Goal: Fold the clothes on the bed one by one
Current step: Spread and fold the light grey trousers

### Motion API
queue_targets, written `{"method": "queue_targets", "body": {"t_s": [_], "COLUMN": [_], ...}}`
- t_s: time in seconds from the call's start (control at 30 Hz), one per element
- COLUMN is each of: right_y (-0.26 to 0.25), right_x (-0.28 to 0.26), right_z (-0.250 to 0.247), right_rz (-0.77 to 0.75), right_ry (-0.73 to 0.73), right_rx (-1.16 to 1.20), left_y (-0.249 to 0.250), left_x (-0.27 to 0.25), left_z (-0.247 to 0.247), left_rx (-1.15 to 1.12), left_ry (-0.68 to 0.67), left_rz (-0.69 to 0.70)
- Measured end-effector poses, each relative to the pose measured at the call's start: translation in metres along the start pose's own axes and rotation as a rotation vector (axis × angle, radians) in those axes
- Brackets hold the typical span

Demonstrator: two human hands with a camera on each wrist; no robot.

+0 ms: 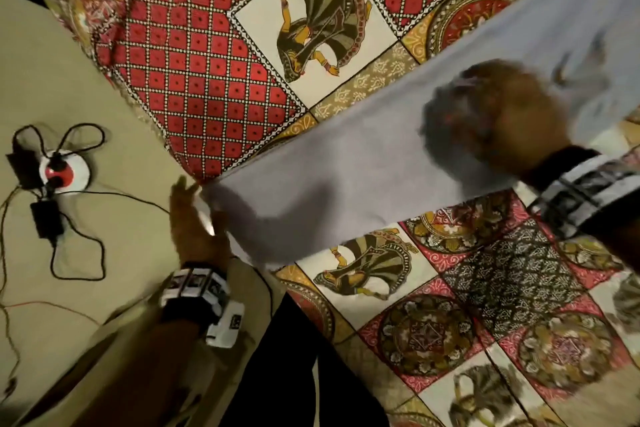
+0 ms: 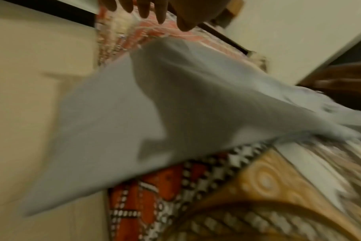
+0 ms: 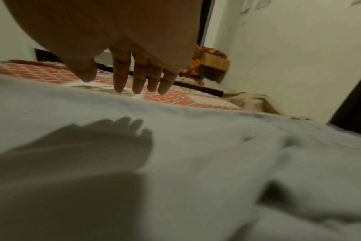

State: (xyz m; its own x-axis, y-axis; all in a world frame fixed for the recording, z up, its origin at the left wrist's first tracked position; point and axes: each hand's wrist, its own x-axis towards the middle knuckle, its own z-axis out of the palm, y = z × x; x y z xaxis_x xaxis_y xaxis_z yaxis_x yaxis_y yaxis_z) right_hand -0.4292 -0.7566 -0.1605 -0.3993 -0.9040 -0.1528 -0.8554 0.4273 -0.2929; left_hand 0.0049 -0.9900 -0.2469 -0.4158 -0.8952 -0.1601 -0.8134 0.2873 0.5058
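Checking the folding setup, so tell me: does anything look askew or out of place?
Yes: one end of the pale grey garment hangs off the bed's edge by the left hand instead of lying flat. The right hand hovers open above it.

1. Bed (image 1: 214, 80) with red, cream and mustard patchwork bedsheet fills centre and right of head view.
2. Pale grey-blue garment (image 1: 363, 163) lies directly on it, a diagonal band from upper right to the bed's left edge.

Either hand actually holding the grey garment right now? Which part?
Neither. The right hand hovers flat over the grey garment, fingers straight. The left hand lies open against its end at the bed edge, no grip.
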Motion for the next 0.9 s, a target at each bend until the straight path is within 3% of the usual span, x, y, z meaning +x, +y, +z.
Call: {"method": "queue_targets", "body": {"t_s": [0.1,0.17,0.23,0.33,0.43,0.53,0.63,0.73,0.83,0.9], "right_y": [-0.086,-0.127,-0.146,-0.112,-0.051,-0.02,-0.015,-0.02,-0.023,-0.034], "right_x": [-0.027,-0.019,-0.021,-0.025,-0.036,-0.045,-0.05,-0.049,-0.051,-0.052], "right_z": [0.073,0.11,0.132,0.147,0.132,0.122,0.123,0.128,0.124,0.122], "right_rz": [-0.175,-0.153,-0.125,-0.153,-0.017,0.132,0.165,0.152,0.173,0.193], "right_ry": [-0.105,-0.144,-0.194,-0.137,-0.054,0.0,0.051,0.057,0.038,0.008], "right_rx": [0.043,0.091,0.093,-0.051,-0.113,-0.083,-0.09,-0.1,-0.082,-0.059], "left_y": [0.05,0.071,0.083,0.078,0.059,0.027,0.018,0.009,-0.016,-0.032], "left_x": [-0.038,-0.038,-0.045,-0.047,-0.049,-0.056,-0.057,-0.047,-0.033,-0.03], "left_z": [0.033,0.055,0.066,0.073,0.071,0.071,0.074,0.077,0.087,0.09], "left_rx": [0.033,0.077,0.115,0.104,0.01,-0.22,-0.587,-0.775,-0.936,-0.824], "left_ry": [-0.21,-0.246,-0.21,-0.126,-0.05,0.035,0.007,-0.089,-0.366,-0.408], "left_rz": [0.313,0.328,0.241,0.217,0.19,0.004,-0.224,-0.431,-0.744,-0.762]}}
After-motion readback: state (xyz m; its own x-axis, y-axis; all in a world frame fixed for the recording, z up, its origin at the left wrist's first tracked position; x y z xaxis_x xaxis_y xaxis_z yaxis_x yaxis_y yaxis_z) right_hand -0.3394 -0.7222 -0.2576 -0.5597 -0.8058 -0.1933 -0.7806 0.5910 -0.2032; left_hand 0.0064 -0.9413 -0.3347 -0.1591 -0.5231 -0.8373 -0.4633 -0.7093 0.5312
